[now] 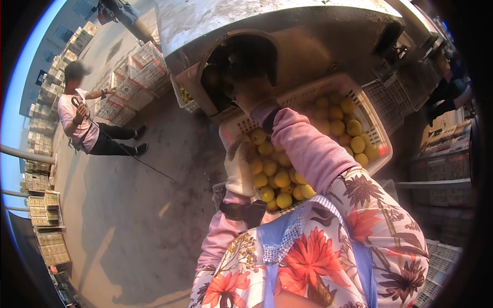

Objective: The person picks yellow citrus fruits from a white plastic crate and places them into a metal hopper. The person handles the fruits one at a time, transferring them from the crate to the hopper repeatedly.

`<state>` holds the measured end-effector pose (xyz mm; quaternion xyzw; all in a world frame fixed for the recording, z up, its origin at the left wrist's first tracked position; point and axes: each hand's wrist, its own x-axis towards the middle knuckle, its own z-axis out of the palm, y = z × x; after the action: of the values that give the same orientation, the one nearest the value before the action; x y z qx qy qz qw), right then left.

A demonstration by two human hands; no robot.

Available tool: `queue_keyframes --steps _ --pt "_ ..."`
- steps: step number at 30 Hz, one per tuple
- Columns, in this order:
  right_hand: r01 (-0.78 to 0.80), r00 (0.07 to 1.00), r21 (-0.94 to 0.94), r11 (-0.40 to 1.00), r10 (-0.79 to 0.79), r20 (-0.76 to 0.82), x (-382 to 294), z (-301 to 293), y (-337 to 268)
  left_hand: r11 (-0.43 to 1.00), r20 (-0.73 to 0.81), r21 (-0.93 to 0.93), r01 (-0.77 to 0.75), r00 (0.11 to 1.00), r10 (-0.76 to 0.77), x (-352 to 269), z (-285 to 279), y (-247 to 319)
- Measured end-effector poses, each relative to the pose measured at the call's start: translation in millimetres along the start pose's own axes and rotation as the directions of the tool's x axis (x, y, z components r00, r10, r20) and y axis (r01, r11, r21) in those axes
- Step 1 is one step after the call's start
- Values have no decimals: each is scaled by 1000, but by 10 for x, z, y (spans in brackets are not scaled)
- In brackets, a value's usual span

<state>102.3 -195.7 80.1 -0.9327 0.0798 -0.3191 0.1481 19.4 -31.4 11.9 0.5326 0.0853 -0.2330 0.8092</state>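
A pale plastic crate point(375, 115) with slotted walls holds many round yellow-orange fruits point(282, 179) and stands under the opening of a large metal machine or chute point(308, 42). My left hand point(238, 165), in a white glove, lies at the crate's left side against the fruits; whether its fingers hold one cannot be made out. My right hand point(248, 86) reaches over the crate into the dark opening point(240, 57). Shadow hides its fingers and whatever they may touch. Both forearms wear pink striped sleeves, with a dark band at each wrist.
Another crate with small yellow fruit point(186, 94) sits left of the machine. Stacked crates point(140, 73) stand farther left, near a person point(86, 115) holding a long thin cord or rod. More crates point(385, 100) are at right, and a concrete floor point(154, 215) lies at left.
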Motion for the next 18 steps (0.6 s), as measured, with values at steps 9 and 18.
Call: queue_keyframes --steps 9,18 --pt "-23 936 647 762 -211 281 -281 -700 741 371 408 891 -262 822 -397 356 389 -772" --pt "103 891 -182 978 -9 454 -1856 -532 2027 -127 366 811 -571 665 -651 -1 915 -1329"
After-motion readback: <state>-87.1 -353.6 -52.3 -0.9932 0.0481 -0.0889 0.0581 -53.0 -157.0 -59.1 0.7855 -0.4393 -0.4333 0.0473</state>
